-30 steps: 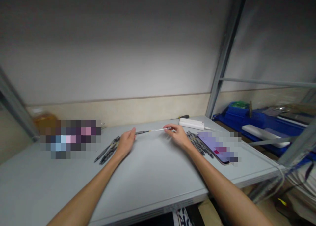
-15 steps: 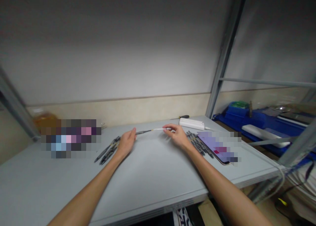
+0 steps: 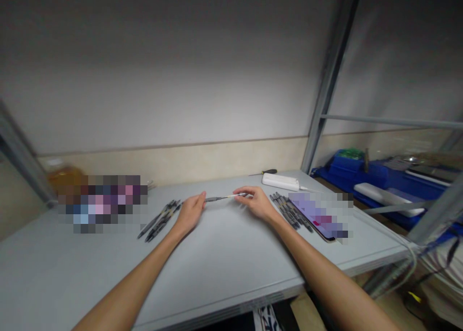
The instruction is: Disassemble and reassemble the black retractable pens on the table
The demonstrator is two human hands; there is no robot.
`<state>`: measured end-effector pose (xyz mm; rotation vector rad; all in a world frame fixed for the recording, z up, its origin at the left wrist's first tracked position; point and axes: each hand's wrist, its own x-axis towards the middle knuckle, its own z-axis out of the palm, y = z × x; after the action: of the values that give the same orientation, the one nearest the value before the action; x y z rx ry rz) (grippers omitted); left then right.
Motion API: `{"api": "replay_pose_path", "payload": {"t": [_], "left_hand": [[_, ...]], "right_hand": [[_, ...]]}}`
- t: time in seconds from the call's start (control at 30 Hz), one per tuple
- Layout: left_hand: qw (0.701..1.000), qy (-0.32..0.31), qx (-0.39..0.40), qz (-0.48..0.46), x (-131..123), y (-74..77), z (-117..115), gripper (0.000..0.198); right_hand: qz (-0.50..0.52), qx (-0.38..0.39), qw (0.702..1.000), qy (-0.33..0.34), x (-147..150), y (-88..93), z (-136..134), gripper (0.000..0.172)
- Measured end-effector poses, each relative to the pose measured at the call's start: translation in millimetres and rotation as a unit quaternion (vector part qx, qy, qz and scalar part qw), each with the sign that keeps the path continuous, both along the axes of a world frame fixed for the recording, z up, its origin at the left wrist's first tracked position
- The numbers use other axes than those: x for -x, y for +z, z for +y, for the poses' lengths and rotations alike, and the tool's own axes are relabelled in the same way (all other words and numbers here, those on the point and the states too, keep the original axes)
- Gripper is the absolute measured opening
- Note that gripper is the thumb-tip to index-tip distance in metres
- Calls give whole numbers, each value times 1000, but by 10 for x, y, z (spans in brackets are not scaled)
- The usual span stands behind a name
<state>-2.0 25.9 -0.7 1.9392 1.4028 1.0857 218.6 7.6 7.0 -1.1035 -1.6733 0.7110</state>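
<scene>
Both hands pinch one thin pen point(image 3: 220, 198) between them, just above the grey table point(image 3: 217, 263), toward its far middle. Fingertips of the left hand point(image 3: 191, 214) grip the dark end, and those of the right hand point(image 3: 253, 203) grip the paler, thinner end, so the pen spans the gap between them. Loose dark pens point(image 3: 161, 219) lie left of the left hand. A second bunch point(image 3: 287, 209) lies just right of the right hand.

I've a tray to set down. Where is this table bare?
Bare: near half of the grey table, between the forearms and front left. Crowded behind: left hand and right hand pinch a thin pen, a pile of dark pens left, a second pen pile and white oblong box right.
</scene>
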Motion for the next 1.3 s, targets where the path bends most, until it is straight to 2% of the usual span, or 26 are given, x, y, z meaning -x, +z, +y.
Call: {"api": "replay_pose_path", "payload": {"t": [0.23, 0.4, 0.57, 0.7, 0.83, 0.9, 1.0, 1.07, 1.2, 1.3], "left_hand": [[999, -32, 14, -10, 7, -54, 35, 48], [997, -72, -15, -22, -4, -40, -4, 37], [992, -106, -30, -54, -2, -32, -17, 25], [991, -96, -31, -84, 10, -69, 37, 22], [989, -73, -8, -125, 37, -102, 110, 24], [988, -64, 0, -141, 55, -115, 139, 26], [987, -58, 9, -150, 77, -127, 155, 30], [986, -67, 12, -154, 80, -128, 145, 29], [984, -85, 6, -155, 63, -120, 119, 24], [983, -85, 8, -163, 56, -127, 132, 23]], "right_hand": [[-11, 17, 1000, 16, 17, 8, -20, 28], [-39, 16, 999, 6, 17, 11, -20, 28], [-89, 41, 995, -9, 31, -5, -32, 47], [-101, 69, 992, -15, 40, -17, -33, 57], [-54, 18, 998, -12, 17, -4, -10, 38], [-39, -12, 999, -11, 0, 0, 4, 38], [-44, -15, 999, -8, -11, -7, 13, 27], [-57, 8, 998, -3, -7, -14, 8, 32], [-71, 58, 996, -9, 12, -19, -5, 53], [-50, 46, 998, -15, 16, -7, -4, 46]]}}
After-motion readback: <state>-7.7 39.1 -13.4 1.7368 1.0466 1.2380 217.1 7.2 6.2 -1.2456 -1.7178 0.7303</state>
